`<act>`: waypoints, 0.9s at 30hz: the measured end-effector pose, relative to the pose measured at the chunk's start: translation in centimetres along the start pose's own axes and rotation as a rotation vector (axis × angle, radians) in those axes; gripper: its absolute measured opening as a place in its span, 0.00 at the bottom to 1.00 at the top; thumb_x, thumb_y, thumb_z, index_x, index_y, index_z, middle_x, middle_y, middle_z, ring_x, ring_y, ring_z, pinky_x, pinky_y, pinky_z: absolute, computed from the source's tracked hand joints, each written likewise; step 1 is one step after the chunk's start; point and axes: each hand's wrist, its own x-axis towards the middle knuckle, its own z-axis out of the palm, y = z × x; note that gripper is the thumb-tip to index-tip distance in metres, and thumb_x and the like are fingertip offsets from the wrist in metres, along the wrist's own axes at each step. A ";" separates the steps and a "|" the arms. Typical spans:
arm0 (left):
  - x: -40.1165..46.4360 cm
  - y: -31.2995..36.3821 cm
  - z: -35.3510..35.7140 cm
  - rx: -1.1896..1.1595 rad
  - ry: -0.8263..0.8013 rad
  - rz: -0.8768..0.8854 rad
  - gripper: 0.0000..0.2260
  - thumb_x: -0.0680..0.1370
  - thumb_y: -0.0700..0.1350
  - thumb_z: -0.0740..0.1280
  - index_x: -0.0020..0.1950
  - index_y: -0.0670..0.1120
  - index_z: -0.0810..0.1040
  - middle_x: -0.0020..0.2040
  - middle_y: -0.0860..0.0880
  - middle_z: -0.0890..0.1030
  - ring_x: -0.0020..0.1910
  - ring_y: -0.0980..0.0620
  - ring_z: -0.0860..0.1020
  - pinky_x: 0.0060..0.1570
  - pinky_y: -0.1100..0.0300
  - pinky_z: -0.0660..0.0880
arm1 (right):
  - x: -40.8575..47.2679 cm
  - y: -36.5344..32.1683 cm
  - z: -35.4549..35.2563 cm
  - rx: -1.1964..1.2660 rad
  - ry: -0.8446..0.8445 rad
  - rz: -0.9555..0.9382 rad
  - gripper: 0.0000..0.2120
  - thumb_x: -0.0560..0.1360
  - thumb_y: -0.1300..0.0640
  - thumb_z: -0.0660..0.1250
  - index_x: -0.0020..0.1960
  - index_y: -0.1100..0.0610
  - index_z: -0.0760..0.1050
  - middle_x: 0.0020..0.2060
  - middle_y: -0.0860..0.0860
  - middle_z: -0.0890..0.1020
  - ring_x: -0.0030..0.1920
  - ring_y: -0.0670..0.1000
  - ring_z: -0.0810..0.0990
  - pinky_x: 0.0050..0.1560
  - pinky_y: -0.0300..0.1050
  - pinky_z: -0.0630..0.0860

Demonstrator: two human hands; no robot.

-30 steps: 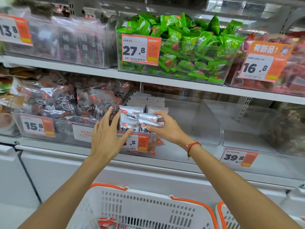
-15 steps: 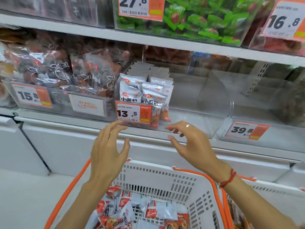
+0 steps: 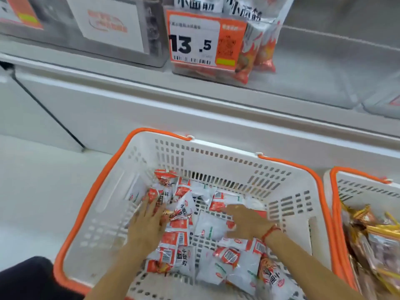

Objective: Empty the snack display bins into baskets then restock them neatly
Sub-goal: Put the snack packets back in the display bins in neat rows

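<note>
Both hands point(image 3: 149, 226) flat on basket packets point(image 3: 177, 241)

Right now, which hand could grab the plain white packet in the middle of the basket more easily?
Probably the right hand: it lies flat right beside the plain white snack packet. The left hand rests on red-and-white packets farther left.

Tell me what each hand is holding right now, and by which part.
Nothing is clearly held. Left hand and right hand lie with fingers spread flat on the snack packets in the white basket; no grip shows.
</note>
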 end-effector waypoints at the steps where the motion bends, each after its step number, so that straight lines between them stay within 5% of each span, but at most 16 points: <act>1: -0.1 -0.2 0.2 0.037 -0.064 0.010 0.25 0.84 0.55 0.51 0.80 0.55 0.48 0.80 0.49 0.40 0.76 0.48 0.33 0.76 0.48 0.44 | 0.2 0.3 1.2 -0.021 -0.068 0.020 0.39 0.74 0.37 0.66 0.78 0.53 0.56 0.75 0.54 0.62 0.74 0.56 0.60 0.73 0.55 0.61; 6: 1.4 0.6 -1.0 0.176 -0.089 -0.001 0.21 0.82 0.56 0.56 0.75 0.55 0.65 0.78 0.46 0.56 0.77 0.41 0.49 0.73 0.44 0.57 | -1.0 1.4 4.9 -0.127 -0.029 0.074 0.52 0.67 0.30 0.68 0.79 0.51 0.47 0.78 0.50 0.52 0.77 0.57 0.50 0.75 0.57 0.51; 9: 1.5 2.0 -1.4 0.238 -0.058 -0.034 0.22 0.82 0.54 0.59 0.75 0.53 0.63 0.77 0.47 0.58 0.77 0.43 0.53 0.74 0.47 0.54 | -2.3 2.6 4.7 -0.121 0.062 0.114 0.46 0.64 0.24 0.61 0.73 0.51 0.66 0.72 0.52 0.66 0.71 0.57 0.61 0.69 0.54 0.63; 12: 1.3 4.3 -1.5 0.038 0.041 0.007 0.22 0.81 0.51 0.61 0.74 0.51 0.66 0.75 0.47 0.63 0.74 0.45 0.59 0.70 0.49 0.61 | -3.6 3.0 4.0 0.007 0.170 0.114 0.31 0.70 0.28 0.59 0.44 0.55 0.82 0.46 0.50 0.81 0.49 0.49 0.77 0.49 0.47 0.77; 14: 1.4 5.8 -1.9 -0.275 -0.064 0.071 0.21 0.80 0.55 0.63 0.72 0.51 0.70 0.74 0.48 0.67 0.72 0.47 0.65 0.68 0.51 0.66 | -3.8 2.3 2.9 0.205 0.330 0.169 0.30 0.75 0.33 0.59 0.28 0.57 0.73 0.24 0.49 0.74 0.25 0.44 0.71 0.30 0.38 0.71; 16: 0.6 8.0 -2.9 -0.653 -0.361 0.093 0.26 0.78 0.59 0.65 0.74 0.52 0.67 0.74 0.52 0.66 0.72 0.50 0.66 0.66 0.56 0.66 | -4.2 1.3 1.1 0.465 0.486 0.212 0.29 0.79 0.43 0.62 0.23 0.54 0.62 0.18 0.47 0.64 0.18 0.45 0.63 0.25 0.35 0.59; 19: -1.0 11.3 -4.2 -0.915 -0.574 0.153 0.31 0.74 0.61 0.70 0.74 0.56 0.65 0.72 0.57 0.67 0.71 0.55 0.68 0.65 0.58 0.67 | -4.4 -0.7 -1.2 0.713 0.627 0.165 0.29 0.80 0.50 0.63 0.23 0.55 0.60 0.18 0.49 0.63 0.18 0.44 0.61 0.26 0.35 0.59; 22: -1.7 12.8 -4.5 -1.124 -0.333 0.104 0.22 0.74 0.56 0.71 0.65 0.53 0.69 0.63 0.57 0.73 0.61 0.57 0.73 0.61 0.58 0.70 | -5.0 -3.3 -2.7 0.867 0.732 0.097 0.28 0.78 0.48 0.66 0.25 0.62 0.68 0.20 0.53 0.66 0.21 0.46 0.64 0.28 0.35 0.64; 24: -1.7 12.4 -4.5 -1.224 -0.167 0.005 0.22 0.75 0.55 0.70 0.65 0.50 0.70 0.63 0.53 0.76 0.60 0.55 0.76 0.64 0.54 0.72 | -5.4 -4.5 -3.6 1.062 0.696 0.053 0.23 0.78 0.49 0.66 0.36 0.68 0.78 0.27 0.60 0.74 0.26 0.50 0.73 0.36 0.43 0.76; 27: -1.7 10.6 -4.3 -1.383 -0.046 -0.133 0.28 0.77 0.54 0.68 0.72 0.44 0.64 0.62 0.51 0.73 0.61 0.49 0.77 0.64 0.53 0.72 | -5.1 -4.8 -2.9 1.052 0.609 0.060 0.12 0.80 0.51 0.62 0.56 0.56 0.80 0.49 0.51 0.83 0.43 0.46 0.80 0.48 0.46 0.81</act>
